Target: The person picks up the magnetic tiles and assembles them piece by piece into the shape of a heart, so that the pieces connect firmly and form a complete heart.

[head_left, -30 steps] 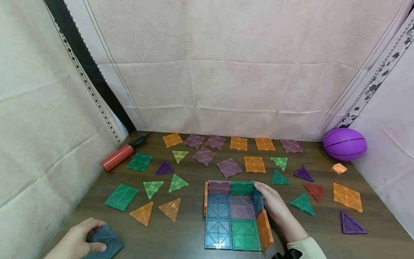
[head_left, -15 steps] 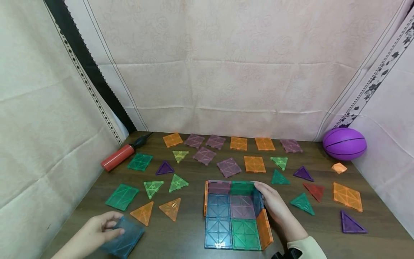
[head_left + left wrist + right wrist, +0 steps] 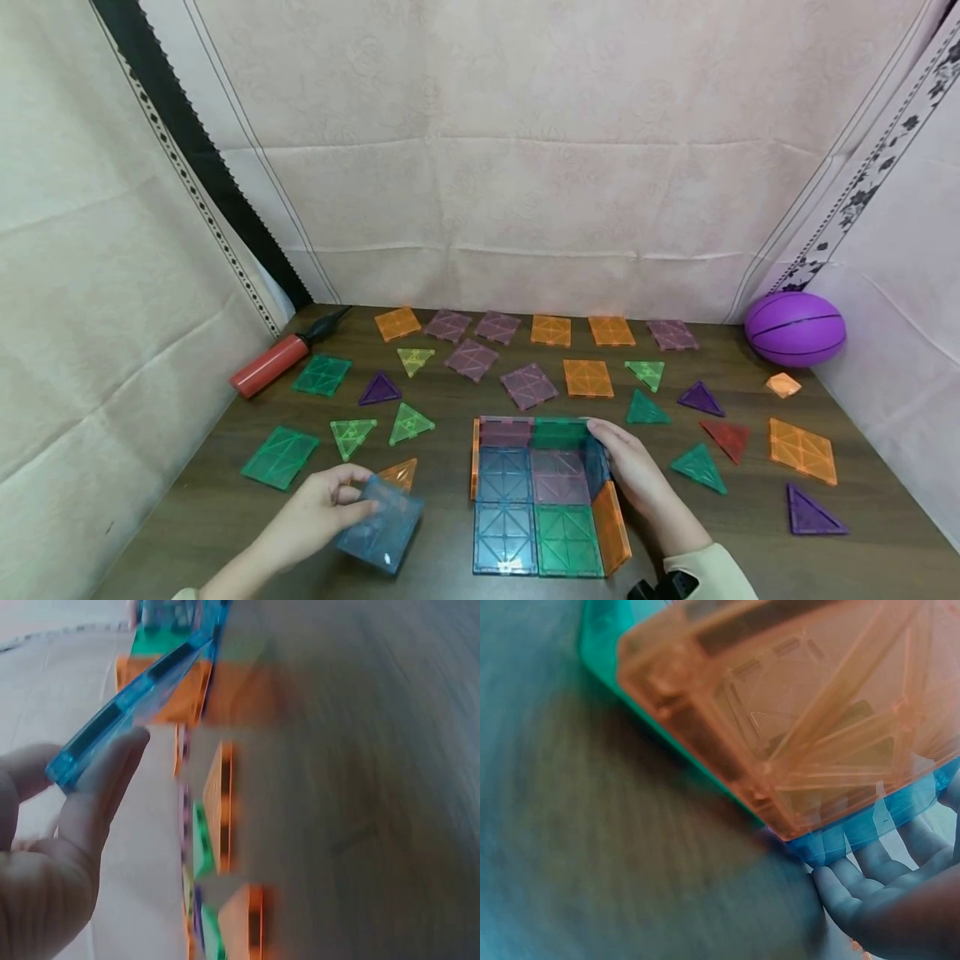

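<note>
My left hand [image 3: 333,508] pinches a square blue magnetic tile [image 3: 386,525] by its edge, tilted above the table to the left of a half-built box. In the left wrist view, the blue tile [image 3: 120,712] shows edge-on between thumb and fingers. The box has a floor of blue, purple and green tiles [image 3: 570,542], with low tile walls at the back and sides. My right hand [image 3: 637,475] holds the blue wall tile [image 3: 596,462] at the back right. In the right wrist view, fingers [image 3: 840,892] lie against its outside, beside an orange wall tile [image 3: 840,735].
Loose orange square tiles [image 3: 588,379], purple square tiles [image 3: 529,386] and green triangles [image 3: 410,423] lie flat behind and beside the box. A red pump [image 3: 270,367] lies at the back left. A purple ball [image 3: 795,329] sits at the back right. Cloth walls surround the table.
My left hand has carried the blue tile up and right from the table's left front, toward the box; it now covers part of the orange triangles. The right hand stays at the wall.
</note>
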Demonstrator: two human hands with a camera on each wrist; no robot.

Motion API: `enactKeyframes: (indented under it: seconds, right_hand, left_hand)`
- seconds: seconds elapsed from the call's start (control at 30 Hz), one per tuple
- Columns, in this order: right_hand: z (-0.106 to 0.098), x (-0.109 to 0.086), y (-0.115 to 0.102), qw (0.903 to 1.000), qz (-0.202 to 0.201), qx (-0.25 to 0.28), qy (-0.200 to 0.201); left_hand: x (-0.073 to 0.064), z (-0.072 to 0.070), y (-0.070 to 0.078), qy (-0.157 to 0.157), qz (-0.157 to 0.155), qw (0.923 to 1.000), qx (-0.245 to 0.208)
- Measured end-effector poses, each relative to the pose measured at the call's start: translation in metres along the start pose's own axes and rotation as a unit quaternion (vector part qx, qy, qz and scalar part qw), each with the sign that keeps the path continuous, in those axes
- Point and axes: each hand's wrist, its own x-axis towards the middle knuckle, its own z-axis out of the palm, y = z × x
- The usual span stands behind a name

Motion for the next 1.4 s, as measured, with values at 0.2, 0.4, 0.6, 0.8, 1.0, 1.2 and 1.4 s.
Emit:
enactKeyframes:
  seconds: [0.2, 0.4, 0.6, 0.8, 1.0, 1.2, 1.4]
  right_hand:
    - [0.001, -0.002, 0.000, 1.0000, -0.001, -0.004, -0.005]
    - [0.001, -0.002, 0.000, 1.0000, 0.000, -0.007, -0.004]
    - [0.000, -0.001, 0.000, 1.0000, 0.002, 0.002, 0.007]
    - [0.000, -0.001, 0.000, 1.0000, 0.000, 0.001, 0.006]
    - [0.000, -0.001, 0.000, 1.0000, 0.004, -0.001, 0.006]
    - [-0.001, -0.001, -0.001, 1.0000, -0.003, 0.001, 0.005]
    - [0.000, -0.001, 0.000, 1.0000, -0.006, 0.000, 0.000]
  left_hand:
    - [0.015, 0.025, 0.006, 0.023, -0.018, 0.9995, -0.010]
    - [0.028, 0.045, 0.008, 0.039, -0.029, 0.9988, -0.001]
    - [0.036, 0.060, 0.010, 0.032, -0.035, 0.9988, -0.010]
    - [0.038, 0.071, 0.014, 0.072, -0.069, 0.9950, 0.004]
    - [0.037, 0.078, 0.020, 0.087, -0.086, 0.9924, 0.013]
    - [0.035, 0.085, 0.026, 0.065, -0.081, 0.9942, -0.029]
    - [0.035, 0.090, 0.030, 0.049, -0.063, 0.9955, -0.050]
